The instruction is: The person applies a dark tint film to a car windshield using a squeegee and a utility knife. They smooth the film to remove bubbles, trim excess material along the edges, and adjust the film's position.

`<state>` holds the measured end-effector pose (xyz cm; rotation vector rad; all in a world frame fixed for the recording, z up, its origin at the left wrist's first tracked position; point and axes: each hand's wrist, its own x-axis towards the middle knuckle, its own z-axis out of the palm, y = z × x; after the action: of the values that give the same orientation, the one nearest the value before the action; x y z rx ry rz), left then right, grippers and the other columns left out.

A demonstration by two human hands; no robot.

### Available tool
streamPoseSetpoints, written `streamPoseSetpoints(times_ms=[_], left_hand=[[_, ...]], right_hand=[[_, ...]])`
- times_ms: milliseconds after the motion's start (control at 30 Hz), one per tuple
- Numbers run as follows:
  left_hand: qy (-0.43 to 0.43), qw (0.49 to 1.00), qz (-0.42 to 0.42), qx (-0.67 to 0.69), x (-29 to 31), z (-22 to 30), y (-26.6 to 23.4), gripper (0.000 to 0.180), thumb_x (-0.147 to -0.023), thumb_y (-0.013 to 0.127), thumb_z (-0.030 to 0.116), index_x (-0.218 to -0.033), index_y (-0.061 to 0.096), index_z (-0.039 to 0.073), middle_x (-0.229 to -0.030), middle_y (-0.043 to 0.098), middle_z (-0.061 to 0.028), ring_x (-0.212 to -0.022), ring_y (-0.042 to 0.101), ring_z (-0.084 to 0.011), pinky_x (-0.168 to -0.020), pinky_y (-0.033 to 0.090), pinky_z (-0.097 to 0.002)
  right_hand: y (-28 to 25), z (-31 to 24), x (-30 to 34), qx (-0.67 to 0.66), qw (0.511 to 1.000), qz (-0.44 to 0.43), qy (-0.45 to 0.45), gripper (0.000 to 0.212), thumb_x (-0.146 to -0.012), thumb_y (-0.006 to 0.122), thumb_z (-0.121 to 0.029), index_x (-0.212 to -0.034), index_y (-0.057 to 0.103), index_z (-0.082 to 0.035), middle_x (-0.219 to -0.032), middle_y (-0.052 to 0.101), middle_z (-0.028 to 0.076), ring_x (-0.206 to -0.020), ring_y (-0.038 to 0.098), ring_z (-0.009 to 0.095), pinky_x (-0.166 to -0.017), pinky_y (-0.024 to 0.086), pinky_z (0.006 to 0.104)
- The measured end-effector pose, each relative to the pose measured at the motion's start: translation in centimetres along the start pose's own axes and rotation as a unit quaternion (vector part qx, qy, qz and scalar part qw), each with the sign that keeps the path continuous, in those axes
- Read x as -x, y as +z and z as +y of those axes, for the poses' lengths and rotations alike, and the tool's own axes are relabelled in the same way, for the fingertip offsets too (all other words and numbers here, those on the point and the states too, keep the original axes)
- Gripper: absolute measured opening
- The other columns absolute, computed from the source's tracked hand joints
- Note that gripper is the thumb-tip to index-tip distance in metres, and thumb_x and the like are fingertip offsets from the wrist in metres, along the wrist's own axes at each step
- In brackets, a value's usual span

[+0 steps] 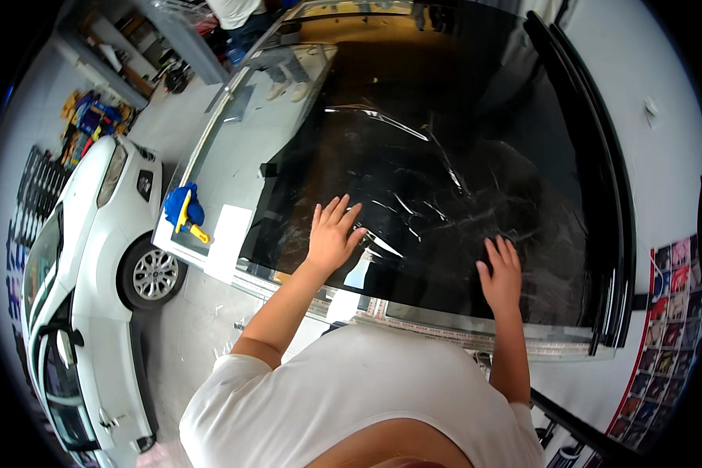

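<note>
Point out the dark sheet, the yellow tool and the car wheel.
Dark sheet (413, 173): head view, middle of its glossy surface.
Yellow tool (182, 216): head view, on its yellow strip, beside something blue.
Car wheel (154, 274): head view, near the hub.

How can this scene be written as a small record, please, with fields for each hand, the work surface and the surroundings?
Left hand: fingers spread on the dark glossy sheet, holding nothing
Right hand: over the same sheet, empty, fingers slightly bent; contact unclear
Sheet state: wrinkled, with bright creases
Surface: glass-topped table
On its left: blue-and-yellow tool, white rectangle
Floor, left: white car
Beyond table: another person, partly visible
</note>
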<state>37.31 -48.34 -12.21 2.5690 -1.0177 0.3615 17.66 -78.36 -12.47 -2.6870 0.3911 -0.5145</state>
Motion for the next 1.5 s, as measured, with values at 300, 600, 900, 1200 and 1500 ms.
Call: streamPoseSetpoints(times_ms=[300, 600, 900, 1200, 1500], left_hand=[[-0.108, 0.982, -0.151, -0.041, 6.2, -3.1, -0.8, 0.054, -0.084, 0.058, 0.042, -0.131, 0.050, 0.016, -0.141, 0.040, -0.0113, -0.131, 0.034, -0.0295, -0.107, 0.018, -0.0561], [0.030, 0.995, -0.094, 0.024, 0.9, 2.2, -0.2, 0.057, -0.083, 0.061, 0.034, -0.134, 0.046, 0.014, -0.144, 0.034, -0.0146, -0.133, 0.030, -0.0336, -0.107, 0.018, -0.0558], [-0.022, 0.982, -0.188, 0.026, 6.2, -1.1, -0.3, 0.062, -0.080, 0.064, 0.037, -0.135, 0.045, 0.018, -0.147, 0.031, -0.0097, -0.136, 0.027, -0.0291, -0.109, 0.015, -0.0546], [0.008, 0.992, -0.119, 0.033, 7.0, -0.1, -1.9, 0.064, -0.076, 0.068, 0.039, -0.130, 0.048, 0.011, -0.141, 0.038, -0.0146, -0.131, 0.034, -0.0310, -0.104, 0.022, -0.0584], [-0.014, 0.983, -0.181, 0.030, 10.8, -1.4, -1.1, 0.066, -0.085, 0.053, 0.051, -0.141, 0.035, 0.020, -0.148, 0.029, -0.0082, -0.137, 0.026, -0.0276, -0.110, 0.012, -0.0566]], right_hand=[[-2.8, 4.3, 10.8, 0.085, 0.993, -0.016, 0.084, 0.036, -0.082, 0.061, -0.023, -0.115, 0.061, -0.007, -0.124, 0.054, 0.016, -0.119, 0.047, 0.034, -0.104, 0.031, 0.0483], [-1.6, 2.4, 3.7, 0.079, 0.994, 0.045, 0.066, 0.049, -0.084, 0.061, -0.029, -0.128, 0.051, -0.009, -0.134, 0.045, 0.019, -0.126, 0.038, 0.037, -0.105, 0.029, 0.0488], [-3.9, 14.0, 14.4, 0.254, 0.906, 0.030, 0.338, 0.064, -0.089, 0.046, -0.047, -0.142, 0.033, -0.014, -0.146, 0.032, 0.013, -0.137, 0.025, 0.030, -0.110, 0.016, 0.0523], [-2.3, 6.6, 5.5, 0.146, 0.972, 0.013, 0.186, 0.060, -0.092, 0.046, -0.041, -0.141, 0.033, -0.010, -0.146, 0.029, 0.017, -0.136, 0.023, 0.035, -0.111, 0.015, 0.0499], [-3.9, 14.1, 4.1, 0.210, 0.955, -0.102, 0.185, 0.053, -0.092, 0.046, -0.038, -0.141, 0.036, -0.019, -0.147, 0.030, 0.014, -0.135, 0.028, 0.033, -0.108, 0.021, 0.0514]])
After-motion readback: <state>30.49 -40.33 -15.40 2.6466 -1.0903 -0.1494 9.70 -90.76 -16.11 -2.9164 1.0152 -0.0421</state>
